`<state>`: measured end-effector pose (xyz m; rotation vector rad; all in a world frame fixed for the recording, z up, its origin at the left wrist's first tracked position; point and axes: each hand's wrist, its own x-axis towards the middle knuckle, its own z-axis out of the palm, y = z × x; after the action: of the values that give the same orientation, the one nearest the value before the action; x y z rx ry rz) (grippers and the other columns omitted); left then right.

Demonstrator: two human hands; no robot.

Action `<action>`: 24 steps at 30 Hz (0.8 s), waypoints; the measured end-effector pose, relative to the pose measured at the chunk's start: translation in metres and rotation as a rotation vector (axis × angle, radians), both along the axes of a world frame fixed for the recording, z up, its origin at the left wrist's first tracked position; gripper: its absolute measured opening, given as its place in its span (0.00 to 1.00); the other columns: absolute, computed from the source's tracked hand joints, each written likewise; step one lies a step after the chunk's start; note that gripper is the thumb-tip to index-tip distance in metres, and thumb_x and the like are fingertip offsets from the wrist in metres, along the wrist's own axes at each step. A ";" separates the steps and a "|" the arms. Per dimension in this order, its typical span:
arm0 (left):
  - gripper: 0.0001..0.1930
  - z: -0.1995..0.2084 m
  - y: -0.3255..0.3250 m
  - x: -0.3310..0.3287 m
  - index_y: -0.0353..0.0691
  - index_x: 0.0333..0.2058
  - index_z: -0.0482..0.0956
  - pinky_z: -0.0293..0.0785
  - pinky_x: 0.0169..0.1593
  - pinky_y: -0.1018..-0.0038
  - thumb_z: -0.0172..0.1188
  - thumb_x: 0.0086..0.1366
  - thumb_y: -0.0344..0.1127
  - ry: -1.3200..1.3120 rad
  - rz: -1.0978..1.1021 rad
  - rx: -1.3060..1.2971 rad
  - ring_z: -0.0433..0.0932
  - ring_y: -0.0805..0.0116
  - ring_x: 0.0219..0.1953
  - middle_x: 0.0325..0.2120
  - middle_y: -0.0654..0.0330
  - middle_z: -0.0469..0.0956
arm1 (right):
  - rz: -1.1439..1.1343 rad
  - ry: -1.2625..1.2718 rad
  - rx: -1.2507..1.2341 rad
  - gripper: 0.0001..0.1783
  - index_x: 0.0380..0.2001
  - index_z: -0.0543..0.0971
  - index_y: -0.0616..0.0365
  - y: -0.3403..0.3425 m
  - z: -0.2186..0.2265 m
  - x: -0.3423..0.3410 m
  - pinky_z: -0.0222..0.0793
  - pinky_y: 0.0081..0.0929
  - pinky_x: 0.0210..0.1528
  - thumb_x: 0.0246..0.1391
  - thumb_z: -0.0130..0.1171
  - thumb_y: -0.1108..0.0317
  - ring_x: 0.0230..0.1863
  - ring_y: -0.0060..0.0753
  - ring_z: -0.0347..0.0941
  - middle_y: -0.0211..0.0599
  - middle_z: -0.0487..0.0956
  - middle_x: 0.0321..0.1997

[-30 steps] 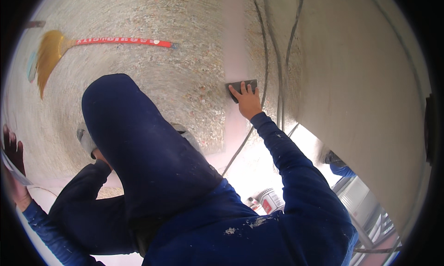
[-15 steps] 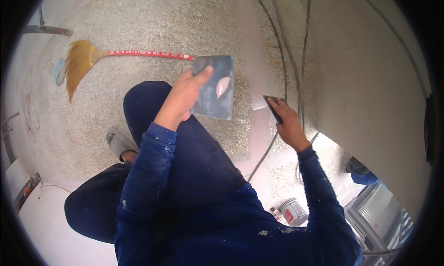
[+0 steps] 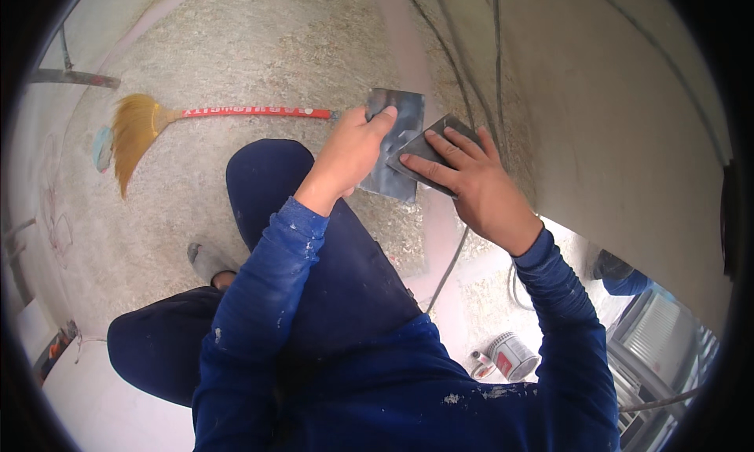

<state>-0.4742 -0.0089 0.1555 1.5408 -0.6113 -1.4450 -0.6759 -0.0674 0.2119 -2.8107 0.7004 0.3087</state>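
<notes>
My left hand [image 3: 345, 152] is closed on a thin grey rectangular plate [image 3: 400, 105], thumb on its upper face. A pale smear of paste [image 3: 406, 136] lies near the plate's middle. My right hand [image 3: 483, 186] grips a dark flat putty spreader [image 3: 425, 149], fingers laid along its top. The spreader's left corner overlaps the plate, at the paste. Both tools are held just beyond my raised knee; the spreader covers part of the plate's right side.
A straw broom [image 3: 139, 140] with a red handle lies on the speckled floor at left. Dark cables [image 3: 500, 59] run beside a large pale panel [image 3: 628, 130] on the right. A white bucket [image 3: 513, 355] stands lower right, near a metal frame [image 3: 648, 358].
My right hand has swung left and up, bringing the spreader onto the plate. My left hand has shifted right, and the plate is tilted. The pale smear now looks smaller.
</notes>
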 end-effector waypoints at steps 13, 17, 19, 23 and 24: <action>0.16 -0.067 -0.007 0.030 0.36 0.52 0.76 0.82 0.48 0.62 0.54 0.75 0.42 0.558 0.629 -0.112 0.83 0.63 0.45 0.46 0.58 0.81 | -0.189 0.485 0.157 0.40 0.68 0.68 0.29 0.018 -0.202 -0.122 0.44 0.70 0.73 0.55 0.49 0.81 0.73 0.57 0.57 0.45 0.66 0.71; 0.17 -0.068 0.004 0.027 0.36 0.52 0.76 0.82 0.48 0.63 0.54 0.75 0.42 0.564 0.592 -0.096 0.83 0.63 0.44 0.45 0.57 0.82 | -0.206 0.345 -0.014 0.43 0.72 0.61 0.27 0.031 -0.278 -0.159 0.42 0.69 0.73 0.55 0.51 0.77 0.75 0.60 0.52 0.48 0.59 0.75; 0.17 -0.068 0.005 0.025 0.36 0.52 0.76 0.82 0.48 0.63 0.54 0.75 0.42 0.518 0.592 -0.099 0.83 0.63 0.45 0.45 0.57 0.82 | -0.218 0.277 -0.093 0.45 0.73 0.58 0.27 0.042 -0.301 -0.168 0.41 0.69 0.74 0.55 0.52 0.77 0.76 0.61 0.51 0.49 0.56 0.77; 0.17 -0.069 0.004 0.030 0.36 0.53 0.76 0.82 0.48 0.64 0.54 0.75 0.42 0.538 0.543 -0.062 0.83 0.63 0.44 0.46 0.56 0.82 | -0.281 0.362 0.028 0.43 0.74 0.57 0.25 0.088 -0.302 -0.190 0.40 0.71 0.73 0.58 0.52 0.74 0.77 0.61 0.50 0.49 0.54 0.78; 0.17 -0.069 0.005 0.031 0.36 0.53 0.75 0.82 0.48 0.64 0.53 0.75 0.42 0.524 0.538 -0.077 0.84 0.63 0.44 0.46 0.56 0.82 | -0.266 0.367 0.021 0.43 0.74 0.57 0.25 0.095 -0.295 -0.196 0.41 0.72 0.72 0.58 0.52 0.74 0.77 0.61 0.50 0.49 0.54 0.78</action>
<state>-0.4429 -0.0043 0.0860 1.0815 0.0635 -1.3007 -0.8719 0.0280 -0.0829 -2.6205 1.1247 0.7856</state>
